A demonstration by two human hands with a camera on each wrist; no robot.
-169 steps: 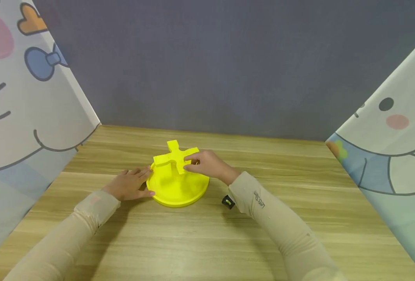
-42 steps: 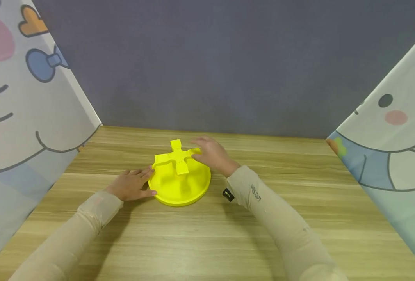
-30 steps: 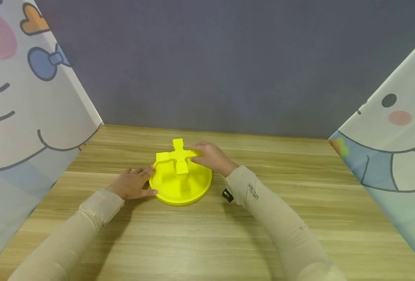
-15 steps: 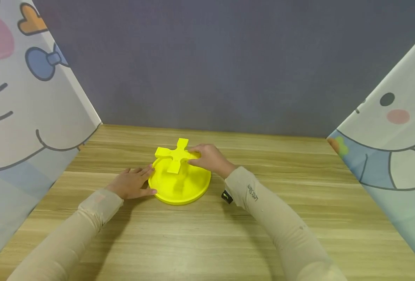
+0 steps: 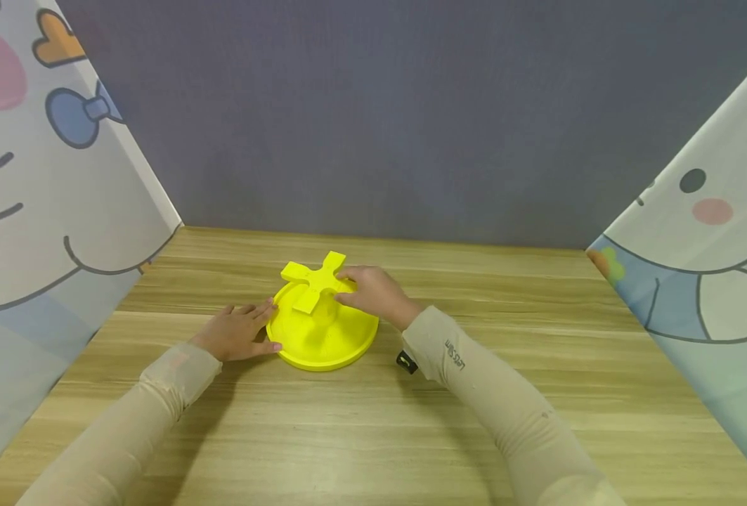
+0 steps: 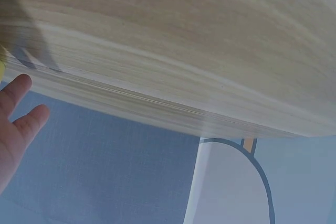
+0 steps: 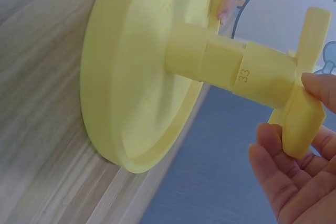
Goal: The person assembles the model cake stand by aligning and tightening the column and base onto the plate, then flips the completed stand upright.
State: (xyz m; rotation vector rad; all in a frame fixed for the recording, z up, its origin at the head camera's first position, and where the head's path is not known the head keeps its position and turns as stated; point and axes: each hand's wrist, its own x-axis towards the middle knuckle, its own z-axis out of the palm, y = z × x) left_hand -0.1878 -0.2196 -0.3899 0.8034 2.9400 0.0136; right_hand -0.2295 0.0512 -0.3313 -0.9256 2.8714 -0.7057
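Observation:
A yellow cross-shaped handle (image 5: 317, 279) tops an upright stem on a round yellow base (image 5: 297, 350) standing on the table. In the right wrist view, the stem (image 7: 223, 61) bears the number 33 and joins the base to the cross handle (image 7: 303, 121). My right hand (image 5: 376, 292) pinches the handle's right arm between thumb and fingers, and the right wrist view shows the same grip by the right hand (image 7: 294, 182). My left hand (image 5: 237, 332) rests with straight, spread fingers against the base's left rim. The left wrist view shows only part of the left hand (image 6: 16, 124).
The wood-grain table (image 5: 322, 429) carries the base near its middle. A grey-blue panel (image 5: 386, 126) rises behind, and cartoon-printed panels (image 5: 31, 190) flank both sides. A small black object (image 5: 406, 362) shows by the right cuff.
The right hand, whose fingers were lifted off 1.4 s ago, has gripped a handle arm. The cross has turned clockwise seen from above. The left hand stays on the rim.

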